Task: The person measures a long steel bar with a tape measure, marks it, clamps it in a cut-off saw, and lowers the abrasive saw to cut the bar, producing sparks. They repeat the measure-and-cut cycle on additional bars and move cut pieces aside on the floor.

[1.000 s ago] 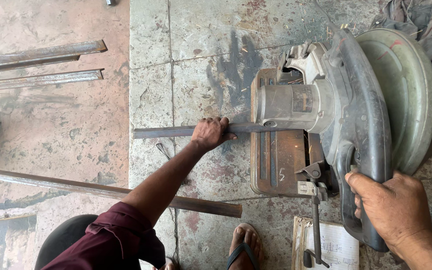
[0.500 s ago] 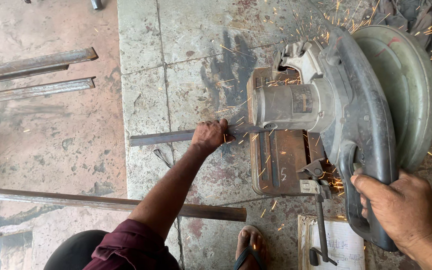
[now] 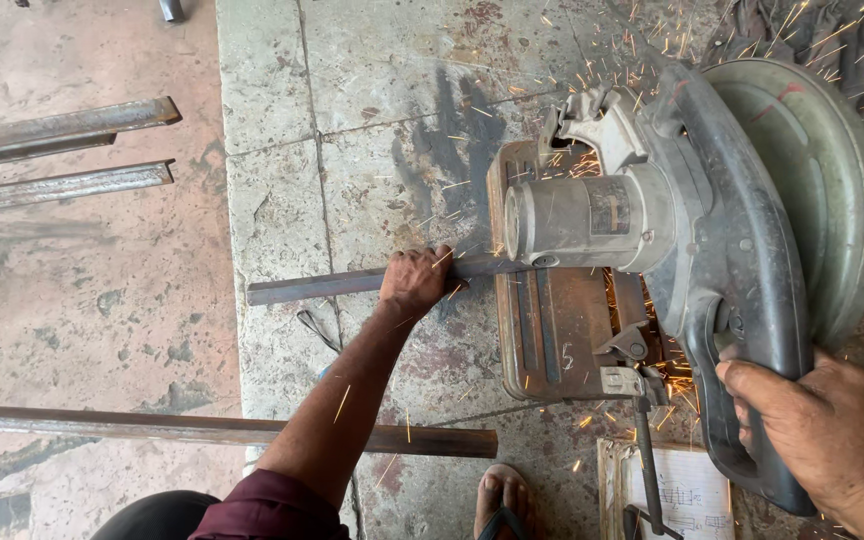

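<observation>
My left hand [image 3: 415, 281] presses down on a dark steel bar [image 3: 312, 287] that runs from the floor into the rusty base [image 3: 552, 320] of a chop saw [image 3: 702, 230]. My right hand [image 3: 824, 432] grips the saw's black handle at the lower right. The grey motor housing [image 3: 577, 222] and the round blade guard [image 3: 812, 190] hide the cutting point. Orange sparks fly around the saw, above it and below the base.
Two steel bars [image 3: 62, 150] lie at the upper left and one long bar [image 3: 222, 430] lies across the floor at the bottom. A sandalled foot [image 3: 500, 503] and a sheet of paper [image 3: 682, 495] are below the saw. Cloth lies at the top right.
Sparks have appeared and grown around the saw. The saw head has come down onto the bar. Both hands keep their holds.
</observation>
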